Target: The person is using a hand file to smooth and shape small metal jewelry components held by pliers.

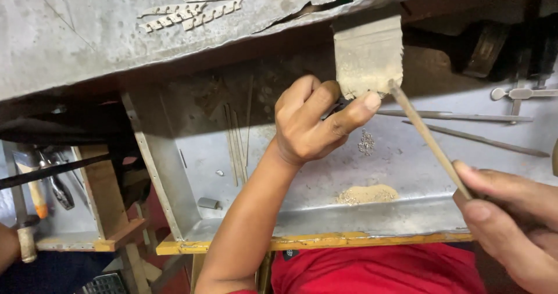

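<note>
Nearest the lens, at the lower right of the frame, the right hand (511, 224) is closed around the lower end of a thin file (427, 137), thumb and forefinger pinching it. That file slants up and left until its tip touches the lower edge of a worn wooden peg (368, 56), which juts down from the grey table (75, 32) at the upper centre. Just left of the tip, the left hand (311, 125) is curled shut, thumb pressed against the peg's lower edge, pinching something small and dark (too hidden to name).

Below both hands sits a metal tray (372, 218) with a yellow front rim. It holds a heap of tan filings (366, 194) near the front wall, a small cluster of silvery links (366, 142) in the middle, and long thin rods (465, 117) lying toward the right. Chain strips (192, 6) lie on the table at the upper left.
</note>
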